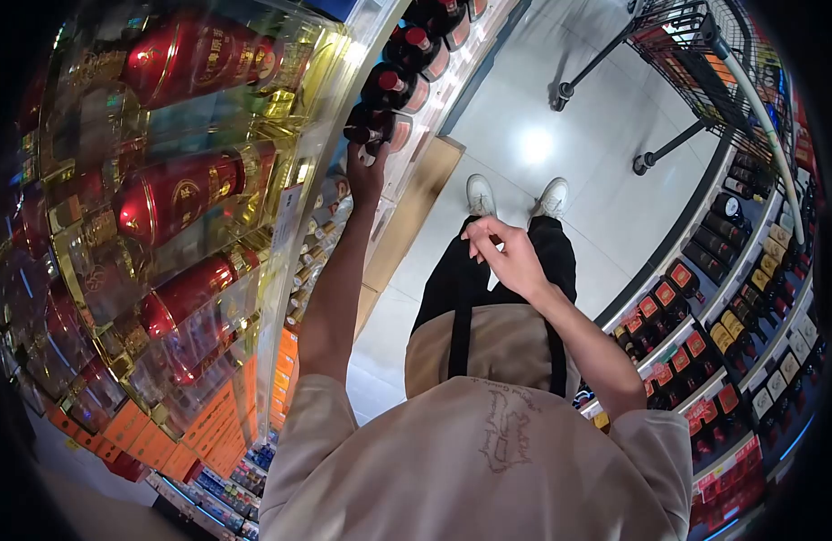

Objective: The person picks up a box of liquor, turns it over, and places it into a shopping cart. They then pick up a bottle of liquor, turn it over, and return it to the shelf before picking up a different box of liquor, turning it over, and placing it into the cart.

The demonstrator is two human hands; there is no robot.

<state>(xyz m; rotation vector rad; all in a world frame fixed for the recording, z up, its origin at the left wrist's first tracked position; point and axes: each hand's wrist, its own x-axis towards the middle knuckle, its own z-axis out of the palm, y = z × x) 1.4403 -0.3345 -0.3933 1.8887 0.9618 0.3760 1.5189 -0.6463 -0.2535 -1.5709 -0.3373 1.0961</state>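
Observation:
My left hand reaches up to the shelf on the left, its fingers closed around the lower part of a dark bottle. That bottle is at the near end of a row of similar dark bottles with red caps and pale labels. In front of my body, above my dark trousers, my right hand hangs with its fingers loosely curled in and the thumb close to them. I see nothing in it.
Red bottles in clear, gold-trimmed cases fill the left shelving, with orange boxes below. A wire shopping cart stands ahead on the right. Shelves of bottles curve along the right side. Pale floor tiles lie between.

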